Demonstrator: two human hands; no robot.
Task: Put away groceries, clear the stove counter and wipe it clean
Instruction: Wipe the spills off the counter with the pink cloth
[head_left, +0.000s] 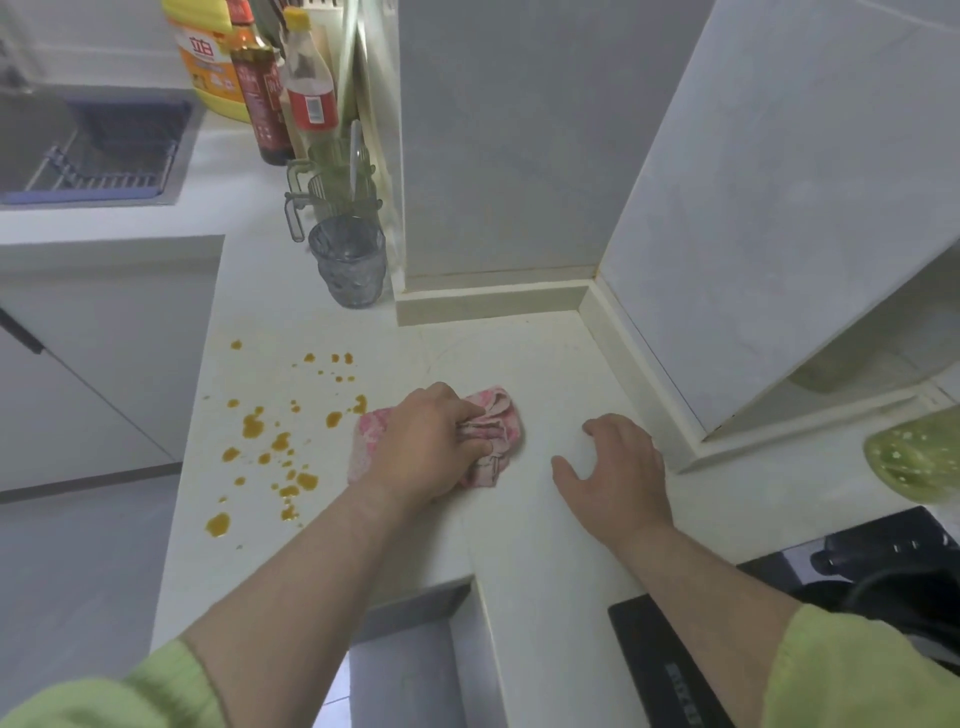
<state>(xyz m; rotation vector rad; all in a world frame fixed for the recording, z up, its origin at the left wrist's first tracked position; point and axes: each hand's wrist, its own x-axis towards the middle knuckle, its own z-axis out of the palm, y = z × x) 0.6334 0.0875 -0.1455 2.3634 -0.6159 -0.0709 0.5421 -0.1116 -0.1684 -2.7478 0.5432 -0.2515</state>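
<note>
**WIPE-DOWN IN PROGRESS: SPILL NOT YET CLEARED**

Loc.: white counter (519, 353), corner section by the tiled wall, head view.

1. Left grip (431, 447): bare hand, fingers curled tight round a bunched pink patterned cloth (496, 415) and pressing it onto the counter. Cloth sits approx. mid-counter; part of it sticks out either side of the hand.
2. Right grip (618, 467): holds nothing. Palm down on the counter, fingers spread and relaxed, just right of the cloth and not touching it.
3. Spill (254, 426): orange-brown drops and blotches scattered over the left part of the counter, from near the front edge up toward the back. Nearest drops lie at the cloth's left edge.
4. Back of counter, by the wall corner: grey textured glass (347, 267), upright. Behind it a clear holder (332, 182) w/ utensils, then a dark sauce bottle (262, 93), a clear bottle w/ red label (309, 88) and a yellow jug (208, 57), all standing.
5. Far left: sink (93, 140) w/ a rack in it.
6. Lower right: black stove (670, 670), partly hidden by the right forearm. Green item (919, 457) at right edge, type n/k.
7. Both sleeves light green, pushed up the forearms.
</note>
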